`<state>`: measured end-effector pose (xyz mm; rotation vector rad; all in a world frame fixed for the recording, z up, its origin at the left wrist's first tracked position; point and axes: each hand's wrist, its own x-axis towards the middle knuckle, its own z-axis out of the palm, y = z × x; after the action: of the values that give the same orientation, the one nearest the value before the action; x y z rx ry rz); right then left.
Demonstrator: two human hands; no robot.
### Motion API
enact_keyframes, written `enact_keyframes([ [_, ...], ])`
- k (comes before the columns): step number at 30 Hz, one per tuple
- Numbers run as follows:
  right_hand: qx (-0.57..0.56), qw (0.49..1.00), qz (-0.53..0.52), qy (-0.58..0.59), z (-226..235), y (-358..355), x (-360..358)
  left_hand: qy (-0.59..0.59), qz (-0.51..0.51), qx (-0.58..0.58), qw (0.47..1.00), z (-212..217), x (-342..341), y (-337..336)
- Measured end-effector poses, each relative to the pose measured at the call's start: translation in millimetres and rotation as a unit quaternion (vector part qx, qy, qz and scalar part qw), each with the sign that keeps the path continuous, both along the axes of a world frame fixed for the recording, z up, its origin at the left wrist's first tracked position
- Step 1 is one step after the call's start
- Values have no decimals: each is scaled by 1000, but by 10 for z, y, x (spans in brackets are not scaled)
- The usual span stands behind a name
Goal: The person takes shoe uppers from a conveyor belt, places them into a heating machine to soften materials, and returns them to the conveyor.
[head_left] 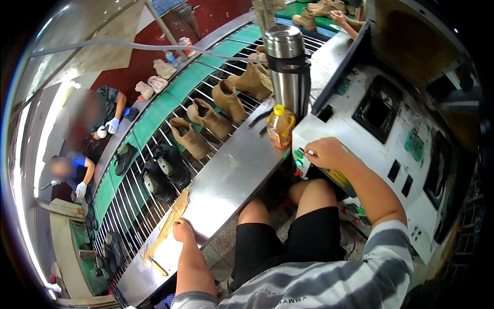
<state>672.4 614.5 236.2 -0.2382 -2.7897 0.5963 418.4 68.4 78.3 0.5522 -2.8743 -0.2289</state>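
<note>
While perhaps blocking, flask (286, 67), bottle (280, 125).

A steel worktop (226, 180) runs diagonally across frame centre, bearing an oil bottle (280, 126) and metal flask (288, 67).

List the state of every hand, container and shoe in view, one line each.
Left hand: resting on the edge of the metal shelf, empty.
Right hand: fingers on the machine panel by the green button.
Steel flask: upright, capped.
Yellow bottle: upright, capped.
Tan boots: lying on the conveyor.
Black shoes: lying on the conveyor.
</note>
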Motion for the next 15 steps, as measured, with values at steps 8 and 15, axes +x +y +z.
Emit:
enact_keyframes([
  [8,-49,970,-231,56,417,-111,1110,-9,-87,12,996,15,101,-98],
  [15,-15,856,-516,10,22,-402,2819,83,-408,48,908,-334,-149,421],
])
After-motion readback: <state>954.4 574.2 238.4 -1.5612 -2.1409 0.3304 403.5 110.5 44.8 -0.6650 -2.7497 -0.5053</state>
